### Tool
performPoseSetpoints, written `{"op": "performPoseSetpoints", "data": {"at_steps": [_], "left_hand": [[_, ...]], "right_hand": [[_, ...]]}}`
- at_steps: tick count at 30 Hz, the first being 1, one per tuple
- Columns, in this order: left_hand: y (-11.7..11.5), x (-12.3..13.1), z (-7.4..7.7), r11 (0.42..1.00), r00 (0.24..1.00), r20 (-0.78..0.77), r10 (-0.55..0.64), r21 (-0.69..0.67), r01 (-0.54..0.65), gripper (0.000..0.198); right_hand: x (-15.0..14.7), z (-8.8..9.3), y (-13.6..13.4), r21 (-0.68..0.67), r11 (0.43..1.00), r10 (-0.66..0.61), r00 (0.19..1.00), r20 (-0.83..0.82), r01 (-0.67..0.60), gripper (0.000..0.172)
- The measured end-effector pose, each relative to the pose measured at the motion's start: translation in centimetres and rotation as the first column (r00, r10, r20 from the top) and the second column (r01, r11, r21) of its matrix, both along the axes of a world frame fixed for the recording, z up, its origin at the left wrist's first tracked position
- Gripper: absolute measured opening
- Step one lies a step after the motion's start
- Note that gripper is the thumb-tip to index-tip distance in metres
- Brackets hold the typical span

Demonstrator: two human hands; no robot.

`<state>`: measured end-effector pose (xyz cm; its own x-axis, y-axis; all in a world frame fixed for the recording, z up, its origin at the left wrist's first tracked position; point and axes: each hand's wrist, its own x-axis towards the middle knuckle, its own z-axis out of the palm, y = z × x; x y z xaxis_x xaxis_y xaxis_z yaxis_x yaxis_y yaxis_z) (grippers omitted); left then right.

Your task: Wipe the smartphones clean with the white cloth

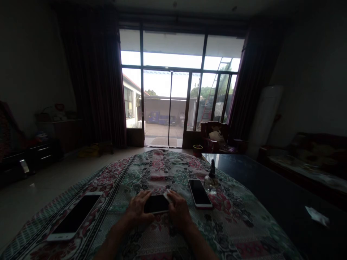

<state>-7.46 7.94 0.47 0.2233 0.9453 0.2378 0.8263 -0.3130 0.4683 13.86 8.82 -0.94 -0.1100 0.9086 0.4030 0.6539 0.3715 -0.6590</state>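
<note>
A dark-screened phone (156, 204) lies crosswise between my two hands on the flowered cloth. My left hand (138, 209) grips its left end, thumb along the near edge and fingers at the far edge. At the other end, my right hand (178, 208) holds a small white cloth or tissue (167, 196) against the phone's right corner. To the right rests a white-framed phone (200, 193), screen up, beside a clear bottle with a black nozzle (211, 180). Another white phone (76, 216) lies face up at the left.
The patterned cloth (127, 234) covers the table. A dark glossy surface (271, 187) adjoins on the right, with a crumpled white wrapper or tissue (317, 216) on it. Beyond stand a wooden chair (214, 126) and glass doors (166, 108).
</note>
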Motion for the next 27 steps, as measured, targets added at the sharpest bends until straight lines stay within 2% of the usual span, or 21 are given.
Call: {"op": "performPoseSetpoints", "data": {"at_steps": [4, 7, 10, 13, 17, 19, 22, 24, 27], "left_hand": [[0.5, 1.6, 0.8, 0.996, 0.996, -0.018, -0.085, 0.008, 0.086, 0.075], [0.2, 1.7, 1.5, 0.995, 0.994, -0.017, -0.104, 0.003, 0.104, 0.069], [-0.4, 1.1, 1.9, 0.993, 0.993, -0.044, -0.111, -0.037, 0.110, 0.063], [-0.9, 1.1, 1.7, 0.994, 0.992, -0.056, -0.110, -0.029, 0.108, 0.065], [-1.0, 2.4, 1.3, 0.993, 0.993, -0.034, -0.111, -0.030, 0.110, 0.068], [-1.0, 2.9, 1.7, 0.992, 0.993, -0.014, -0.114, -0.051, 0.113, 0.068], [-1.1, 2.7, 3.2, 0.985, 0.989, 0.077, -0.130, -0.103, 0.138, 0.070], [-1.3, 1.9, 4.5, 0.969, 0.968, 0.193, -0.160, -0.156, 0.191, 0.072], [-1.5, 0.5, 6.0, 0.943, 0.923, 0.358, -0.141, -0.235, 0.236, 0.075]], "right_hand": [[0.3, 0.0, 0.5, -0.015, 0.993, -0.117, 0.986, -0.117, 0.116, 0.055], [0.9, 0.1, 0.8, -0.069, 0.983, -0.181, 0.958, -0.223, 0.170, 0.052], [1.1, 0.1, 0.8, -0.095, 0.980, -0.193, 0.939, -0.286, 0.173, 0.051], [0.9, 0.2, 0.7, -0.087, 0.981, -0.193, 0.935, -0.296, 0.175, 0.050], [0.7, 0.4, 0.6, -0.104, 0.980, -0.191, 0.936, -0.297, 0.167, 0.050], [0.9, 0.5, 0.6, -0.117, 0.981, -0.187, 0.923, -0.336, 0.156, 0.050], [1.1, 0.6, 0.6, -0.126, 0.985, -0.168, 0.858, -0.486, 0.121, 0.046], [1.1, 0.7, 0.6, -0.149, 0.986, -0.152, 0.775, -0.613, 0.076, 0.043], [0.8, 1.1, 0.5, -0.186, 0.983, -0.140, 0.647, -0.749, -0.003, 0.041]]}}
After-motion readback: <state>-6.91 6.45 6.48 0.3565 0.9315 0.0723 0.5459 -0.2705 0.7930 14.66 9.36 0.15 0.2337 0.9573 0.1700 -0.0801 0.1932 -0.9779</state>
